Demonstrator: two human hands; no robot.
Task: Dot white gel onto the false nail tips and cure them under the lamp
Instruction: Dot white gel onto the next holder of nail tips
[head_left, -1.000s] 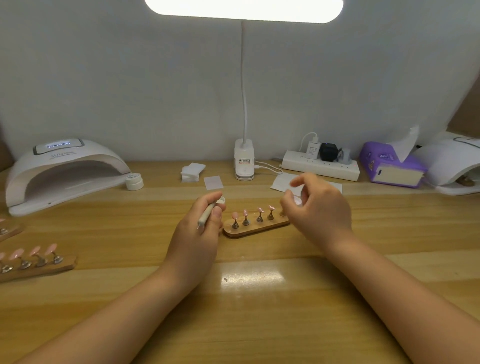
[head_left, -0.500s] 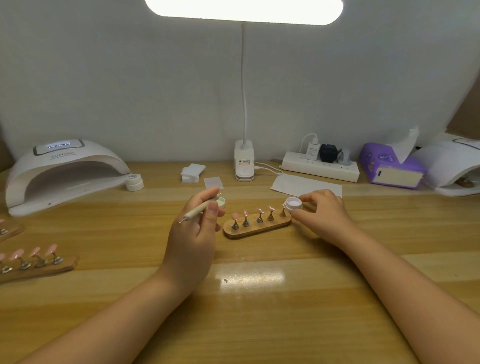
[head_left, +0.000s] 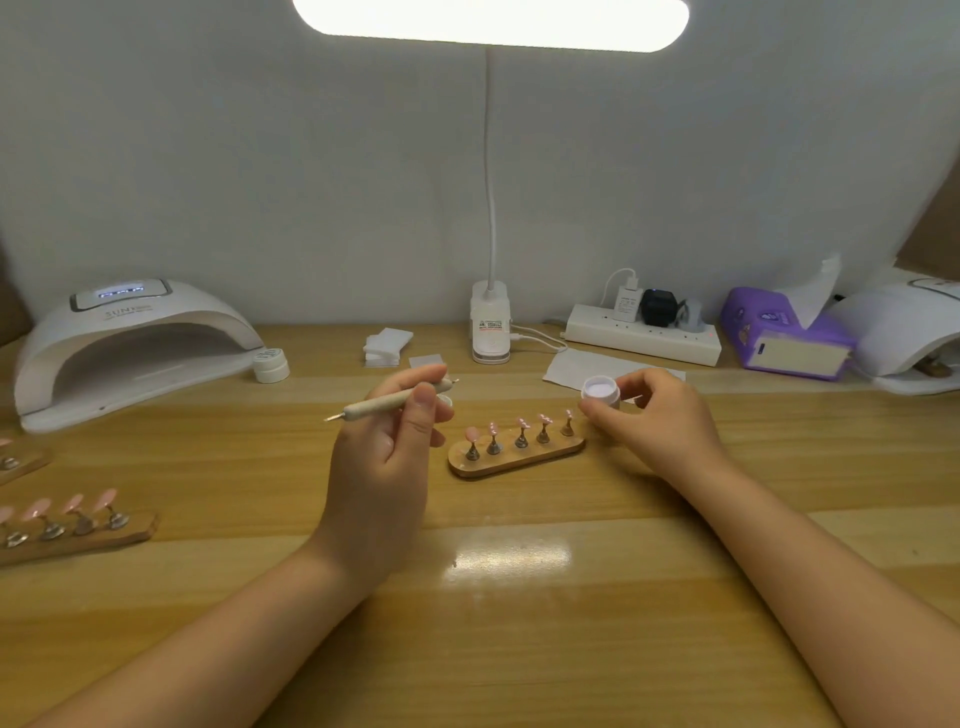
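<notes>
The little pot of white gel (head_left: 601, 391) sat with no lid on, pinched in the fingers of the right hand (head_left: 655, 420), just above the far end of the wooden nail stand (head_left: 516, 455). Five pink nail tips (head_left: 521, 423) stood in a row on that stand, which lay on the desk (head_left: 519, 597) between the two hands. The left hand (head_left: 385, 457) gripped a thin dotting pen (head_left: 393, 400) between thumb and fingers, with the pen lying almost flat and its point sticking out to the left. A small white lid (head_left: 445, 400) peeked out just behind that hand. Far to the left of it sat the white curing lamp (head_left: 124, 343), with a closed white jar (head_left: 271, 365) beside it. Nearer the person on that side lay another stand of pink tips (head_left: 72, 525).
</notes>
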